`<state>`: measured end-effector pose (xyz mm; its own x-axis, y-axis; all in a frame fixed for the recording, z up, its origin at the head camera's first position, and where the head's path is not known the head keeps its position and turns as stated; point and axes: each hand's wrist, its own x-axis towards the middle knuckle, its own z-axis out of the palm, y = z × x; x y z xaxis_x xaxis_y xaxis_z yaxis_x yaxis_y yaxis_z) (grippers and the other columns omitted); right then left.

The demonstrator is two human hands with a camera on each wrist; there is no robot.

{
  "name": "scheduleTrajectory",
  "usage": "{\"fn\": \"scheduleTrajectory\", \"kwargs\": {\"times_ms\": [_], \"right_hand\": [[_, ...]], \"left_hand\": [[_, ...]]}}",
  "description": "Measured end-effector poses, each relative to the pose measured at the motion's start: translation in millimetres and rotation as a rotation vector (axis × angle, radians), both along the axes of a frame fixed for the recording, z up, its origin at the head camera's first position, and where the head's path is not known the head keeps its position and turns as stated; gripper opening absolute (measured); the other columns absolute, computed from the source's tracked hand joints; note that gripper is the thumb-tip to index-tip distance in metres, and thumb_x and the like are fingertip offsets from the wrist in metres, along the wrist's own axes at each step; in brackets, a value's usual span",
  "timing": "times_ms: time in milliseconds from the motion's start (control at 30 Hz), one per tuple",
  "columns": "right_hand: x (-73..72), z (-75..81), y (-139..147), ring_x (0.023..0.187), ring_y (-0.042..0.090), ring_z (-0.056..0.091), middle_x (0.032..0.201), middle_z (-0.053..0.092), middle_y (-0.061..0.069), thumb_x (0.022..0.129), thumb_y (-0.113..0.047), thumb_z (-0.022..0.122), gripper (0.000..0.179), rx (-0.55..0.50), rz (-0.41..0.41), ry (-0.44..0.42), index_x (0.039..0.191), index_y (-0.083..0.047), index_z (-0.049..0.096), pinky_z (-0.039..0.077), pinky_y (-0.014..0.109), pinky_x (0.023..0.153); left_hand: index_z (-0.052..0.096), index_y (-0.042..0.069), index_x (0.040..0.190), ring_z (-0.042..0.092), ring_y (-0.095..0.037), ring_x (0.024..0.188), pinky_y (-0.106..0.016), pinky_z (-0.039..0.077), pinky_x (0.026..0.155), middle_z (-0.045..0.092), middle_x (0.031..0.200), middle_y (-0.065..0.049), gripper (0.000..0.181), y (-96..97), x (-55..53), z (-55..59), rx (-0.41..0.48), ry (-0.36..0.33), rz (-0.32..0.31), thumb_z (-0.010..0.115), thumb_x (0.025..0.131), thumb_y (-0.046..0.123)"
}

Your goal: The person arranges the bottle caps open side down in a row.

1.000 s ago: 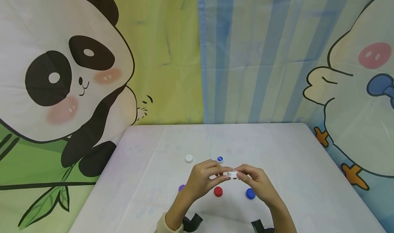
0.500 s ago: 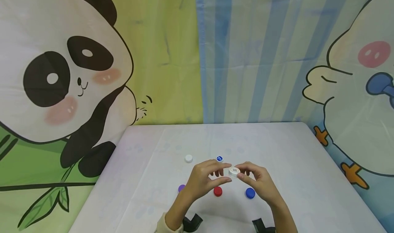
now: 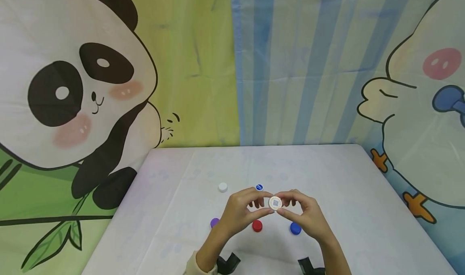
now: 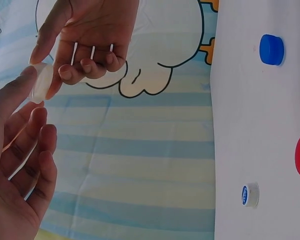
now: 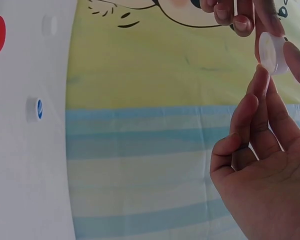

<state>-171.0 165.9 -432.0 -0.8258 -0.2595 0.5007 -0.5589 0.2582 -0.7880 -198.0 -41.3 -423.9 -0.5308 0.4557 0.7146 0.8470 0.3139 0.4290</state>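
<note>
Between my two hands, above the table, is a white bottle cap, its round face with a grey square mark turned toward the head camera. My left hand pinches it from the left with thumb and forefinger. From the other side my right hand pinches its edge the same way. In the left wrist view the cap appears nearly edge-on amid the fingertips. The right wrist view shows the same cap tilted, its rim facing partly toward the camera.
On the white table lie a red cap, a blue cap, a white cap and a small cap with a blue top. A purple cap is partly hidden by the left arm. Printed curtains stand behind.
The cap has turned from edge-on to face the head camera. Half a second ago the left fingertips stood apart from it; now both hands pinch it.
</note>
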Motion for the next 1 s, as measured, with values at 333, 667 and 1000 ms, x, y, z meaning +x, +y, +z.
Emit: {"fn": "scheduleTrajectory", "kwargs": {"times_ms": [333,667,1000], "right_hand": [[7.5,14.0,-3,0.076,0.016,0.050,0.079,0.058,0.001,0.072,-0.001,0.072,0.032,0.035,-0.062,0.010,0.101,-0.009,0.064,0.034,0.028,0.067],[-4.9,-6.5,11,0.079,0.010,0.050,0.082,0.058,-0.008,0.075,-0.022,0.073,0.032,0.172,-0.211,-0.009,0.105,-0.023,0.063,0.039,0.025,0.066],[-25.4,-15.7,29,0.082,0.012,0.050,0.083,0.055,-0.012,0.078,-0.032,0.068,0.032,0.220,-0.318,-0.096,0.110,-0.028,0.062,0.042,0.027,0.066]], "left_hand": [[0.065,0.020,0.101,0.049,-0.001,0.063,-0.006,0.041,0.058,0.055,0.069,0.009,0.027,2.5,-2.5,-2.8,-0.016,-0.010,0.000,0.070,0.077,0.030],[0.065,0.022,0.104,0.050,-0.004,0.061,-0.013,0.044,0.056,0.054,0.067,0.011,0.028,14.2,-16.4,-13.8,-0.058,-0.101,0.023,0.068,0.079,0.034],[0.065,0.022,0.106,0.049,0.000,0.059,-0.006,0.036,0.053,0.053,0.066,0.012,0.029,39.3,-44.6,-26.0,-0.127,-0.099,0.098,0.065,0.080,0.036]]}}
